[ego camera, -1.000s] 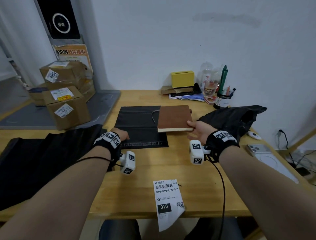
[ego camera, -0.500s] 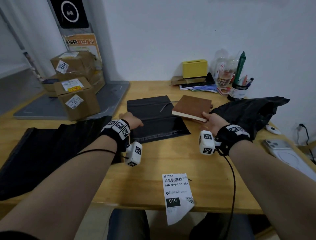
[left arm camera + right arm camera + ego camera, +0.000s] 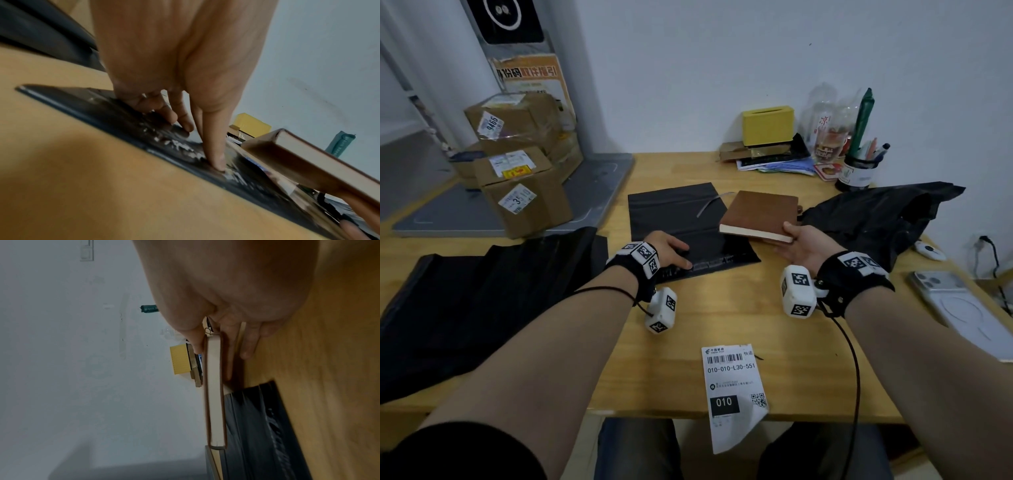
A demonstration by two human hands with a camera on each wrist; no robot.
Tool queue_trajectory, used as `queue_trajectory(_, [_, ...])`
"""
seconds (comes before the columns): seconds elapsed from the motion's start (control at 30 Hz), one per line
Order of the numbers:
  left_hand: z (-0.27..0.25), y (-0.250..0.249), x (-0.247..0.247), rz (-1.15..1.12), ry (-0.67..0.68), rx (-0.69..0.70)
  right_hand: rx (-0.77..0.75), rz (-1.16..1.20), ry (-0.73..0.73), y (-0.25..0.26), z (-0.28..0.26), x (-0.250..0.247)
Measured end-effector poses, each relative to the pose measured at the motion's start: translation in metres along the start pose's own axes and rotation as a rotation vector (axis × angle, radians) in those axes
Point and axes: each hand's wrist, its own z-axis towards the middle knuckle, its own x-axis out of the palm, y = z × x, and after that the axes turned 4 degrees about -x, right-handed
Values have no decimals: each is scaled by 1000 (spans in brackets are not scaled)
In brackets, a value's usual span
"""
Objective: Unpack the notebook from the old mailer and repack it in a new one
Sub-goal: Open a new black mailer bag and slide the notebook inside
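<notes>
**Notebook held over the flat mailer's right edge**

The right hand (image 3: 803,248) grips a brown, leather-look hardback notebook (image 3: 762,214) by its near right corner, thumb on the cover and fingers (image 3: 249,344) underneath. The book is tilted, its near edge lifted clear of the wooden table (image 3: 722,315), and it overlaps the right edge of a flat black plastic mailer bag (image 3: 681,219) lying in the middle of the table. The left hand (image 3: 666,251) rests on the near, crinkled end of that mailer, thumb and fingertips (image 3: 218,160) pressing down on the plastic; whether they have hold of a layer cannot be told.

A crumpled black plastic bag (image 3: 876,219) lies to the right, just beyond the right hand. A stack of flat black bags (image 3: 482,294) covers the table's left side. A white shipping label (image 3: 732,387) hangs over the near edge. At the far side stand a yellow box (image 3: 768,125) and a pen pot (image 3: 858,173); cardboard parcels (image 3: 517,171) sit far left.
</notes>
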Motion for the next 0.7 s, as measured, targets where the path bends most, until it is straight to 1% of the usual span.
queue_trajectory(0.23, [9, 1, 6, -42, -94, -36, 0, -45, -25, -6, 11, -7])
queue_trajectory(0.33, [11, 0, 9, -56, -122, -50, 1, -48, -4, -6, 11, -8])
queue_trajectory(0.47, [14, -1, 9, -88, -135, -80, 10, -111, 4, -5, 5, -8])
queue_trajectory(0.7, [19, -2, 9, -93, -134, -109, 39, -107, 5, -4, 7, -9])
